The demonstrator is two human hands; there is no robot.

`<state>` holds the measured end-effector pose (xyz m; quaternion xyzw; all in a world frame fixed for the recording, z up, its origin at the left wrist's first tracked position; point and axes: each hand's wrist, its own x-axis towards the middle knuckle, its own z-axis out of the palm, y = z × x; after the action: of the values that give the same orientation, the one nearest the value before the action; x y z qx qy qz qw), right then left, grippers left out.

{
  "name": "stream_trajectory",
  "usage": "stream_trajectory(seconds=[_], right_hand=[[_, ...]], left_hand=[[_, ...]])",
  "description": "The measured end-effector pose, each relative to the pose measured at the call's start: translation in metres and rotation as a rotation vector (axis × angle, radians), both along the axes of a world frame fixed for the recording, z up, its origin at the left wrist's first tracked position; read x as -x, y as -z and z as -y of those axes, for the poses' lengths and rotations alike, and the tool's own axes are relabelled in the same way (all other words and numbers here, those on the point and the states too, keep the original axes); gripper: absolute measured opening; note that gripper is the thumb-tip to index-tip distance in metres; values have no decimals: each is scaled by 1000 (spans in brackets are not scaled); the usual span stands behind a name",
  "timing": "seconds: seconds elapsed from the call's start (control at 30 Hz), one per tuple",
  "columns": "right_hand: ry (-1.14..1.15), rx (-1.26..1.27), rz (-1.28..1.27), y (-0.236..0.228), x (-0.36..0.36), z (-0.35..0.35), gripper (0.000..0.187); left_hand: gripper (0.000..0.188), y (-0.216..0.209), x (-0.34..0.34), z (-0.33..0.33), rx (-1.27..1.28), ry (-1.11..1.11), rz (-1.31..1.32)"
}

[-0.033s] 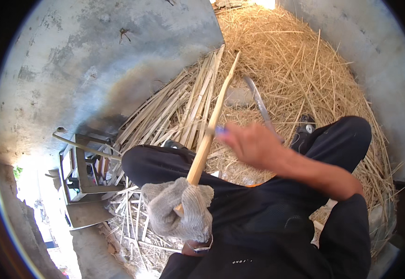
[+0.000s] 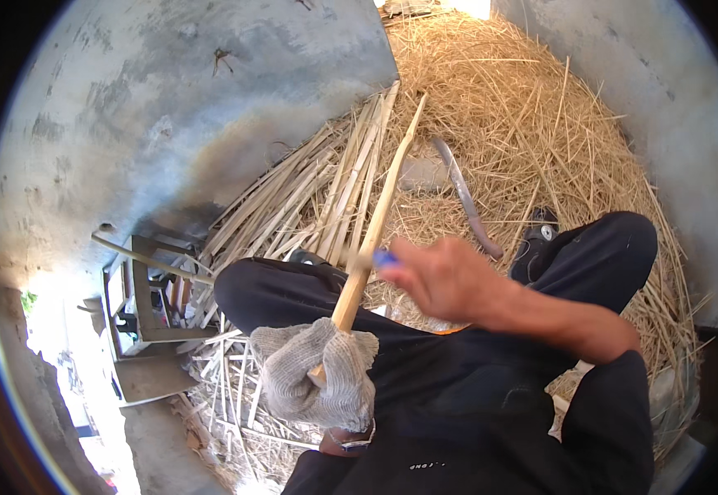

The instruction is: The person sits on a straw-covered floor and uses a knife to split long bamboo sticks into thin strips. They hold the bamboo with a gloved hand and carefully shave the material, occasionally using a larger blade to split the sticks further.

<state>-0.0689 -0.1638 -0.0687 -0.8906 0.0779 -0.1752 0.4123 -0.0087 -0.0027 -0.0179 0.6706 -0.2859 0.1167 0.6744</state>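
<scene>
My left hand (image 2: 314, 375), in a grey knitted glove, is closed round the thick end of a long pale wooden stick (image 2: 384, 198). The stick slants up and away, tapering to a slightly bent tip over the straw. Bare and blurred by motion, my right hand (image 2: 441, 280) is closed on a small blue-handled tool (image 2: 384, 258). Its smeared front part lies across the stick's middle, too blurred to name its kind. Beyond that hand, a curved metal blade (image 2: 460, 186) rests on the straw.
Loose straw (image 2: 491, 107) covers the floor ahead and to the right. Split pale strips (image 2: 334, 177) lie piled at the left by the grey wall (image 2: 194, 107). A wooden frame-like box (image 2: 157, 297) stands at far left. My crossed legs (image 2: 598, 252) lie beneath both hands.
My right hand has slid a little down the stick toward my left hand, with the blue-handled tool in it. More of the curved blade shows behind it. My left hand holds still.
</scene>
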Motion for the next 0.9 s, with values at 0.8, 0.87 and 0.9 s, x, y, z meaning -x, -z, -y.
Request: stream_trajectory(seconds=[0.8,0.87,0.9], right_hand=[[-93,55,40,-9,-1,-8,38],[75,103,-50,8,-8,4,36],[157,124,-94,15,-12,10,35]], left_hand=[[32,-5,-27,-10,-237,37,387],[32,-4,-28,-9,-265,94,440],[27,-3,-29,-9,-245,120,435]])
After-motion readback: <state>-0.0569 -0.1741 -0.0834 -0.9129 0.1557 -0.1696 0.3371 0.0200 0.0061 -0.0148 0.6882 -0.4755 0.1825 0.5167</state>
